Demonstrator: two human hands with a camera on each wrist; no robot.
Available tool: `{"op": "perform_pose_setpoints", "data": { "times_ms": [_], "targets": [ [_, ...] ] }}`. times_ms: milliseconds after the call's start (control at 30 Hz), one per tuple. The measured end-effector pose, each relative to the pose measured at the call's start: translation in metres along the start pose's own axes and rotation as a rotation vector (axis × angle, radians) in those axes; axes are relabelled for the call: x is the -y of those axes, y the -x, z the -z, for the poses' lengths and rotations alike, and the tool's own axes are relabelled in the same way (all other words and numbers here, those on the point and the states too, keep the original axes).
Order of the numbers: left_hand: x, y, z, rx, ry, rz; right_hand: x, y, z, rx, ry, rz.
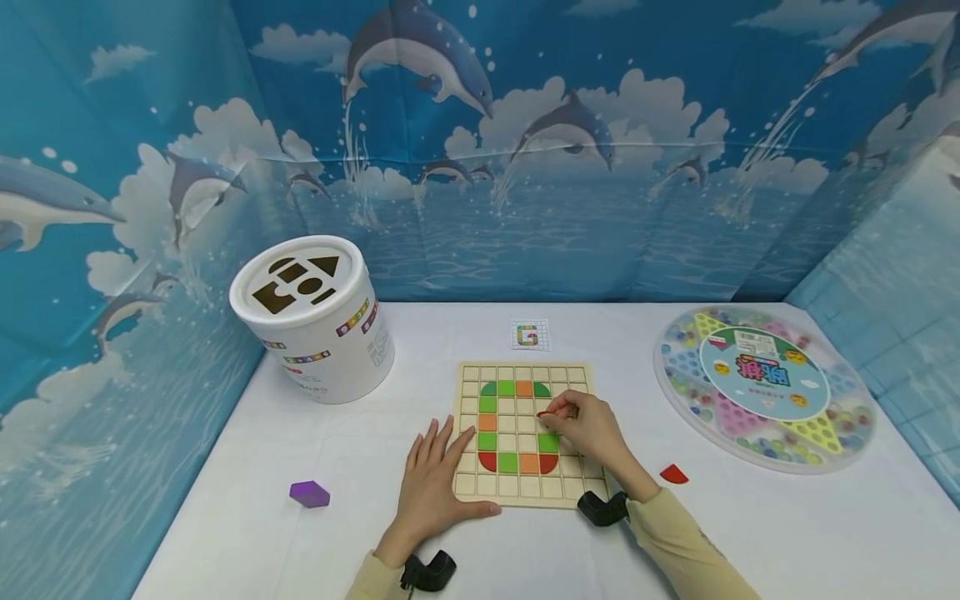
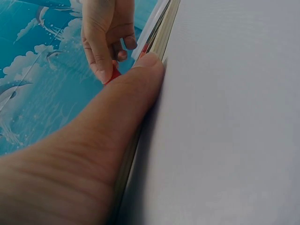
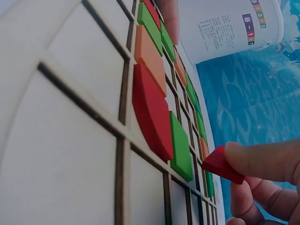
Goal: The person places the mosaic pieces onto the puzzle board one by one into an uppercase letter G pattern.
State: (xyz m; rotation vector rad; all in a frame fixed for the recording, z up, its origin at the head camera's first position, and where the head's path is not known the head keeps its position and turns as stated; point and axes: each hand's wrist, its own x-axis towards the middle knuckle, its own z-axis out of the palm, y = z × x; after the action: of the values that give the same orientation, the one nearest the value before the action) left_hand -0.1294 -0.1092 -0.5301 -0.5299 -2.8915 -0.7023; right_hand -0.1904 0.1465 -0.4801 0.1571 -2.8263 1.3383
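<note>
A wooden grid board [image 1: 520, 490] lies on the white table, with green, orange and red tiles set in a ring of its squares. My right hand [image 1: 587, 427] pinches a small red tile [image 3: 223, 165] between thumb and fingers, over the right side of the ring, above a green tile [image 1: 548, 442]. At the board's left and front edges rests my left hand [image 1: 433, 483], fingers spread and thumb stretched along the near edge. In the left wrist view that thumb [image 2: 126, 89] lies against the board's side. Rounded red tiles fill the ring's near corners, one red corner tile [image 3: 152, 115] showing large in the right wrist view.
A small pattern card [image 1: 530, 335] lies behind the board. To the left stand a white bucket [image 1: 330, 358] with a shape-hole lid and a purple block [image 1: 310, 494]. On the right are a loose red quarter-round tile [image 1: 673, 474] and a round marble game box [image 1: 765, 387].
</note>
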Motion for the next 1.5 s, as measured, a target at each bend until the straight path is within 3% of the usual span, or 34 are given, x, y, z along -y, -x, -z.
{"op": "perform_pose_setpoints", "data": {
  "times_ms": [233, 700, 1167, 1500],
  "targets": [
    [0.0, 0.0, 0.0, -0.007, -0.009, 0.0, -0.002, 0.0, -0.002, -0.011, 0.071, -0.023],
    [0.0, 0.0, 0.0, -0.029, -0.037, -0.02, -0.002, 0.001, 0.0, -0.043, 0.238, 0.015],
    [0.0, 0.0, 0.0, -0.016, -0.034, -0.013, 0.002, 0.006, 0.003, 0.039, 0.297, 0.09],
    [0.001, 0.001, -0.002, -0.033, -0.024, -0.028, -0.006, 0.018, 0.027, 0.192, 0.256, 0.204]
  ]
}}
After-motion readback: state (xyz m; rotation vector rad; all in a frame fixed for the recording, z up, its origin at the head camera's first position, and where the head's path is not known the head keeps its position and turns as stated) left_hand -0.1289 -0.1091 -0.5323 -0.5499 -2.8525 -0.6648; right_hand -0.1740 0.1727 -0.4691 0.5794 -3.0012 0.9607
